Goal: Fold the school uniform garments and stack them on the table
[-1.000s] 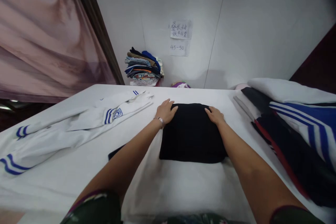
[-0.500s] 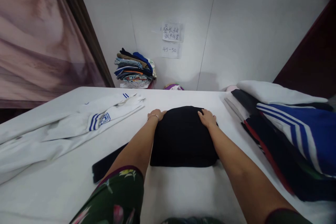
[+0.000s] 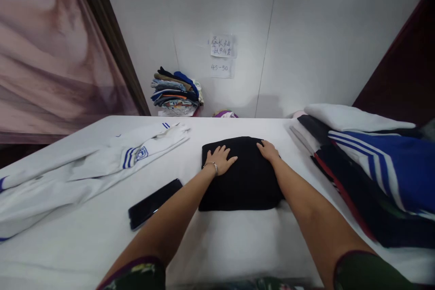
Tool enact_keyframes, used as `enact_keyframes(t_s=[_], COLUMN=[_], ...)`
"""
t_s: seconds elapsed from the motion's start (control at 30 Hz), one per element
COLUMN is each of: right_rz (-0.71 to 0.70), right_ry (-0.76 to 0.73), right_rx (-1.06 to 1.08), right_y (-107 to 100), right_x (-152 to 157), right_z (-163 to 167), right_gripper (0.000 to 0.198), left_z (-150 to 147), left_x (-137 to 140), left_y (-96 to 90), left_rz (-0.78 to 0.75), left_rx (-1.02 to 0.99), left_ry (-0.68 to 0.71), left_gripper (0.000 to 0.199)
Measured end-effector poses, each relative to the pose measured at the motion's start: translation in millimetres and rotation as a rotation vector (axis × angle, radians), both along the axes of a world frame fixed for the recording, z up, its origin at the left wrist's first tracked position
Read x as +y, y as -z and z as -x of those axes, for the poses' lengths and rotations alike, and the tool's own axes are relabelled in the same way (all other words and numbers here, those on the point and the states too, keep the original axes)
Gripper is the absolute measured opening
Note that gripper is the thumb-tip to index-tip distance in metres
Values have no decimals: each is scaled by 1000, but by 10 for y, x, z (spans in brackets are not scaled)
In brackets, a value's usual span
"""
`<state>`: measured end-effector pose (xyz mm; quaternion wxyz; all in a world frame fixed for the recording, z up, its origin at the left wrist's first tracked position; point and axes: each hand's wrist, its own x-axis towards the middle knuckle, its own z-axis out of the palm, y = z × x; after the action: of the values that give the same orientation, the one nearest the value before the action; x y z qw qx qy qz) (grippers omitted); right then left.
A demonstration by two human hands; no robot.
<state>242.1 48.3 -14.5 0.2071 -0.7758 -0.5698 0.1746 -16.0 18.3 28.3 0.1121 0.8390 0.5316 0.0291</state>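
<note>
A folded black garment (image 3: 244,186) lies as a neat block in front of me on the white table. My left hand (image 3: 219,161) rests flat on its upper left part, palm down with the fingers spread. At the far right corner, my right hand (image 3: 270,150) grips the edge of the garment, its thumb on top and its other fingers partly hidden along the side. Left of the garment, beside my left forearm, is a dark phone (image 3: 149,208).
A white garment with blue stripes (image 3: 102,163) is spread on the left of the table (image 3: 238,253). Folded clothes (image 3: 356,190) are piled on the right, a blue striped one among them. Another clothes stack (image 3: 176,93) stands by the wall, near handwritten paper notes (image 3: 222,46).
My left hand has moved from the garment's left edge inward onto its top and spread its fingers. My right hand stays at the right corner. More of the phone shows.
</note>
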Motion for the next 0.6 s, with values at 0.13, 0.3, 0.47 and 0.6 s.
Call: enact_keyframes(t_s=[0.13, 0.3, 0.47, 0.6], right_rz=[10, -43, -196, -366], right_ry=[-61, -51, 45, 178], right_rx=[128, 312, 504, 1015], right_y=[-93, -150, 38, 208], right_x=[-41, -506, -1282, -1863], right_z=[-92, -343, -428, -293], right_gripper=[62, 65, 56, 60], left_z=[40, 64, 109, 234], left_x=[-4, 40, 117, 212], left_y=[66, 28, 77, 102], left_rz=[-12, -48, -112, -195], left_rx=[1, 24, -45, -312], left_ry=[-18, -33, 30, -149], left_gripper=[75, 69, 50, 55])
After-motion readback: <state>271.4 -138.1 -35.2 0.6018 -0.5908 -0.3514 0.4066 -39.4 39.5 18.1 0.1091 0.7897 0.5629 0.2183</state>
